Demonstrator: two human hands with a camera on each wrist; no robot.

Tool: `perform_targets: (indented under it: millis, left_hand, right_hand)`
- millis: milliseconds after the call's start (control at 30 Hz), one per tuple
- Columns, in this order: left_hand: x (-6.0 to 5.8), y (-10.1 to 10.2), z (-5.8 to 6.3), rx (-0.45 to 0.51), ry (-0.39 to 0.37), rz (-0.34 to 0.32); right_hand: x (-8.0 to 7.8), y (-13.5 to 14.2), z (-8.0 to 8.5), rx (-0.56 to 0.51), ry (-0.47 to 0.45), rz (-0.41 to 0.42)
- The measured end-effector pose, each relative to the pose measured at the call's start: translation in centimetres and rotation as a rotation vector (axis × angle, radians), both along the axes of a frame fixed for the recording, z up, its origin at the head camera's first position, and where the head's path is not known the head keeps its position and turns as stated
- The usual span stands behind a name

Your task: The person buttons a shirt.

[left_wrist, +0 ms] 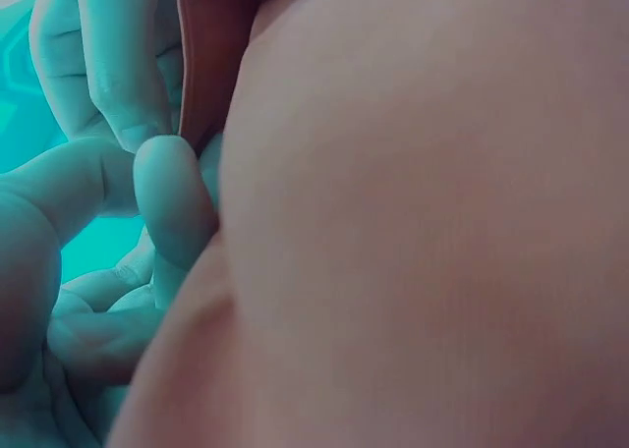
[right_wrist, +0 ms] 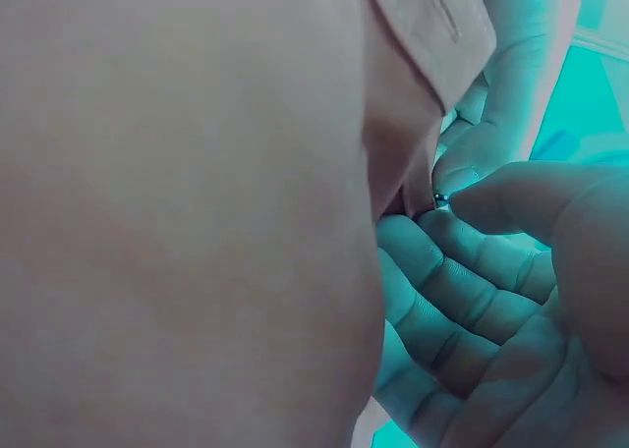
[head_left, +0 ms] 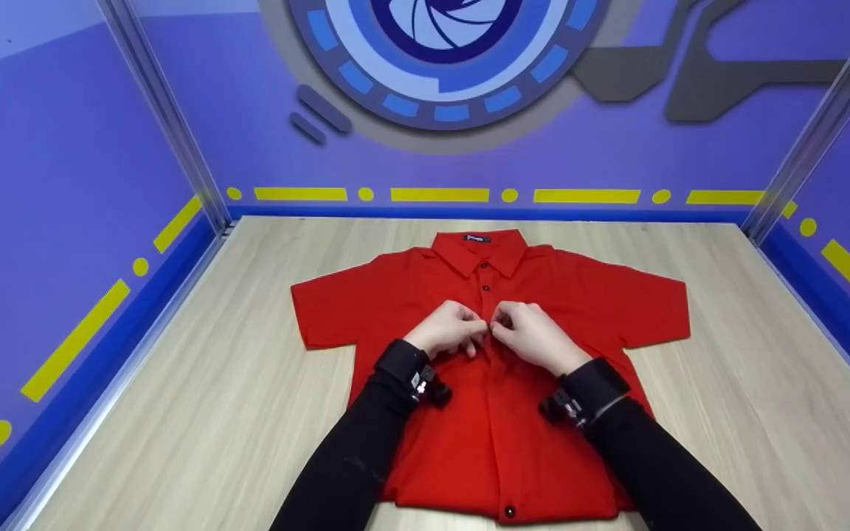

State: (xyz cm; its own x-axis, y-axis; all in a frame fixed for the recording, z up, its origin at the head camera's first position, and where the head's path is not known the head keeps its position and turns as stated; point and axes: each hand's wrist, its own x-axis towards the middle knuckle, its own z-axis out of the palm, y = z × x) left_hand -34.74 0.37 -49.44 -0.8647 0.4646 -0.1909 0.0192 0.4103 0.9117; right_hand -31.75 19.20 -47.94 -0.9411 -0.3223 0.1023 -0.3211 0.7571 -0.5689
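Left wall point(head_left: 49, 192): purple-blue, far left of the frame, with yellow dashes and dots slanting along its lower part.
Left post point(head_left: 167, 110): metal, upper left, where the left wall meets the back wall point(head_left: 226, 74).
Tabletop point(head_left: 240, 383): pale wood grain, spreading from lower left to lower right under the shirt.
Red shirt point(head_left: 440, 472): front up on the tabletop, at the centre and lower centre of the frame; one short sleeve point(head_left: 336, 302) spreads to centre left.
Left hand point(head_left: 446, 330): at the centre of the frame, over the shirt's chest; grip together, thumb and finger pinching the front strip point(head_left: 495, 420); a black strap point(head_left: 403, 360) rings the wrist.
Collar point(head_left: 506, 258): upper centre, folded down, a dark label point(head_left: 477, 238) inside it.
Lowest button point(head_left: 510, 510): dark, at the hem, bottom centre.
Right hand point(head_left: 536, 335): just right of the left hand, fingertips close to its fingertips; grip clamped on a small shiny button point(right_wrist: 441, 199) at the cloth's edge, seen right of centre in the right wrist view.
Slit flap point(right_wrist: 447, 35): shirt cloth, upper right of that same view.
Right post point(head_left: 823, 133): metal, upper right of the head view.
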Motion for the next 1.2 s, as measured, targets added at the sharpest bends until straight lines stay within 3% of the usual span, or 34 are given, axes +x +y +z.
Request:
perform_targets:
  millis: [300, 733, 1200]
  left_hand:
    - [-0.1, -0.2, -0.2, 0.031, -0.037, -0.008]
    - [-0.2, -0.4, -0.1, 0.051, -0.054, -0.034]
    - [-0.4, -0.7, -0.3, 0.081, -0.051, -0.083]
  right_hand:
    - [-0.3, 0.4, -0.2, -0.119, -0.108, -0.003]
    - [-0.7, 1.2, -0.3, -0.201, -0.230, -0.003]
    - [-0.7, 1.5, -0.2, -0.176, -0.216, 0.009]
